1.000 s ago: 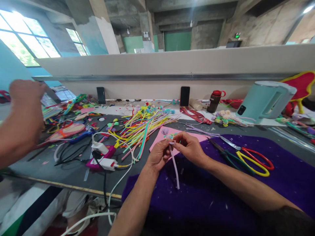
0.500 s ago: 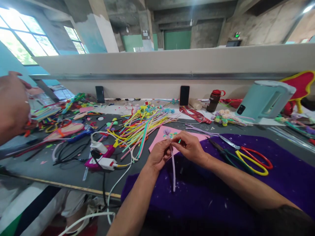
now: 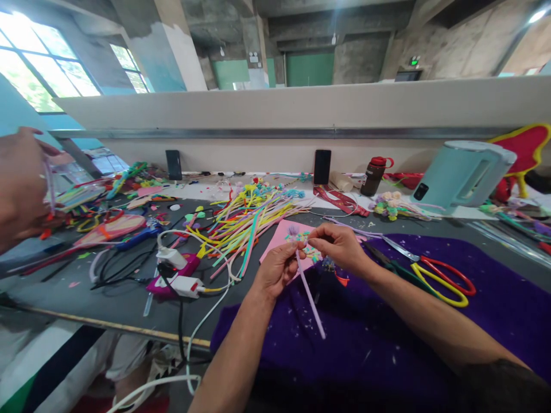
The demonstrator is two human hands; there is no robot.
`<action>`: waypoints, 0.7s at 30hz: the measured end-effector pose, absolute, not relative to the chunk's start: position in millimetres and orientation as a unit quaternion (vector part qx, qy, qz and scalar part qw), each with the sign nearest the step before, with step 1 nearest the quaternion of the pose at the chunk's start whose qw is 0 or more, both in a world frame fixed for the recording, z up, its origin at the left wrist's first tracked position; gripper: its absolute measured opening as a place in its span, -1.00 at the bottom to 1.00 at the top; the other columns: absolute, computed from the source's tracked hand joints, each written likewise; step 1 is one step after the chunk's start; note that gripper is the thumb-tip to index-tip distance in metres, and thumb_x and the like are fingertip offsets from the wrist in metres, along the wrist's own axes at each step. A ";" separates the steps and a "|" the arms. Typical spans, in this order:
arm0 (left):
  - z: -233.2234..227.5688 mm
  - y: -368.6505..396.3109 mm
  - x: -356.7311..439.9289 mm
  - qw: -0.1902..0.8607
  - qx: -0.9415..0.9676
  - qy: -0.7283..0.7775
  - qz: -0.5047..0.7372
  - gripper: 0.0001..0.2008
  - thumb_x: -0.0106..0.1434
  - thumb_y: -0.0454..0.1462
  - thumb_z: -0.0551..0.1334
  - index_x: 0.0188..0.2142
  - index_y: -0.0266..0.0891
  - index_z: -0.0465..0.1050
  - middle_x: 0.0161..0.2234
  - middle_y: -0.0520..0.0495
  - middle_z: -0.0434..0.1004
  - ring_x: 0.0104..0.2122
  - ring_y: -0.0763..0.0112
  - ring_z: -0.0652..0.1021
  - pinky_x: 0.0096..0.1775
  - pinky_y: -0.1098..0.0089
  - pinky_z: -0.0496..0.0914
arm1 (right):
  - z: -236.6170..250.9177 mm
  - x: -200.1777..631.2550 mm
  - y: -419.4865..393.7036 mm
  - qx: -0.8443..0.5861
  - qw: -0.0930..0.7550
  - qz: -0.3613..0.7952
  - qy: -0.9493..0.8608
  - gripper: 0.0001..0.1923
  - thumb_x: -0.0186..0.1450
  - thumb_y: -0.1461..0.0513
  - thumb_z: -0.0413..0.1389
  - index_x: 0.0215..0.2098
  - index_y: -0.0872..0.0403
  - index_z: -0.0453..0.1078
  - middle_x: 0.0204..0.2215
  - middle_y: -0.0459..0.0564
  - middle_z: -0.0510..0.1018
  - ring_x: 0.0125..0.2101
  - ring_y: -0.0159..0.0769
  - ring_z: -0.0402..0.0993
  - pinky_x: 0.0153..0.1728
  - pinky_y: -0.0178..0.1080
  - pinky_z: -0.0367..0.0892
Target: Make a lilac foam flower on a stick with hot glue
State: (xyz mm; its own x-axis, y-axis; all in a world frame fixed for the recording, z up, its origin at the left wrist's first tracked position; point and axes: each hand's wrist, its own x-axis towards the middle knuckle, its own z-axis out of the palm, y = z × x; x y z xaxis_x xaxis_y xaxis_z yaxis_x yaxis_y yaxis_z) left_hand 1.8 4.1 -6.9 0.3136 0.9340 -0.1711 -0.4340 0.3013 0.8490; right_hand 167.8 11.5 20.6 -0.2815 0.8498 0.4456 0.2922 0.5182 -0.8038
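Lilac pipe cleaner (image 3: 310, 298) is hanging slantwise over the purple felt cloth (image 3: 430, 332), its top end pinched between thumb and fingers of the left hand (image 3: 278, 267); the right hand (image 3: 340, 248) is pressing its fingertips together on the small flower bits at that same top end; both hands are meeting just above the cloth's far edge, beside the pink sheet (image 3: 282, 238); scissors (image 3: 424, 274) are lying on the cloth to the right.

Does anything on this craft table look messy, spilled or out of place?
Yes. The pile of coloured pipe cleaners lies fanned out loosely over the table, small pale scraps dot the purple cloth, and a white cable trails off the front edge. Nothing looks broken.
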 end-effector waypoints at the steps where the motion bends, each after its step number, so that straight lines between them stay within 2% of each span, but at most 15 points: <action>1: -6.6 3.9 2.0 0.730 0.354 0.348 0.469 -0.74 0.04 -0.19 0.28 -0.32 -0.35 0.43 -0.56 0.08 0.45 -0.82 0.77 0.24 -0.84 0.68 0.03 | 19.9 167.2 11.4 -0.382 0.457 0.314 -0.739 -0.88 0.17 0.24 0.08 -0.43 0.12 0.42 -0.56 -0.10 0.44 -0.61 -0.47 0.29 -0.59 -0.39 0.18; 4: -5.3 2.8 2.6 0.732 0.351 0.362 0.457 -0.75 0.04 -0.18 0.28 -0.39 -0.37 0.43 -0.65 0.08 0.42 -0.84 0.74 0.23 -0.83 0.66 0.04 | 17.4 164.9 10.9 -0.372 0.453 0.329 -0.740 -0.88 0.17 0.22 0.09 -0.42 0.13 0.42 -0.58 -0.11 0.43 -0.62 -0.47 0.28 -0.60 -0.39 0.17; 9: -5.7 1.3 2.9 0.726 0.364 0.390 0.435 -0.71 0.06 -0.12 0.25 -0.49 -0.37 0.41 -0.84 0.14 0.23 -0.88 0.68 0.21 -0.82 0.64 0.00 | 13.8 162.9 10.4 -0.375 0.455 0.286 -0.755 -0.87 0.18 0.20 0.11 -0.43 0.11 0.41 -0.58 -0.12 0.43 -0.61 -0.47 0.25 -0.60 -0.39 0.12; 16: -11.4 4.1 2.5 0.725 0.378 0.387 0.426 -0.69 0.05 -0.11 0.26 -0.48 -0.38 0.42 -0.82 0.10 0.29 -0.87 0.69 0.22 -0.80 0.63 0.03 | 8.3 165.0 11.4 -0.327 0.443 0.103 -0.828 -0.94 0.22 0.28 0.07 -0.39 0.09 0.39 -0.49 -0.08 0.41 -0.48 -0.42 0.30 -0.46 -0.36 0.16; 19: -12.0 4.2 2.9 0.723 0.383 0.386 0.426 -0.69 0.05 -0.11 0.26 -0.48 -0.38 0.42 -0.82 0.12 0.27 -0.86 0.68 0.23 -0.79 0.62 0.05 | 7.6 165.7 11.9 -0.316 0.433 0.090 -0.840 -0.93 0.23 0.29 0.06 -0.36 0.10 0.38 -0.46 -0.06 0.41 -0.45 -0.41 0.32 -0.44 -0.37 0.17; 21: -12.0 4.1 3.1 0.717 0.391 0.379 0.434 -0.70 0.04 -0.12 0.27 -0.48 -0.38 0.42 -0.76 0.10 0.34 -0.85 0.71 0.23 -0.79 0.63 0.05 | 9.1 165.7 11.2 -0.317 0.434 0.108 -0.837 -0.93 0.23 0.29 0.06 -0.38 0.10 0.38 -0.47 -0.06 0.41 -0.44 -0.41 0.32 -0.43 -0.36 0.18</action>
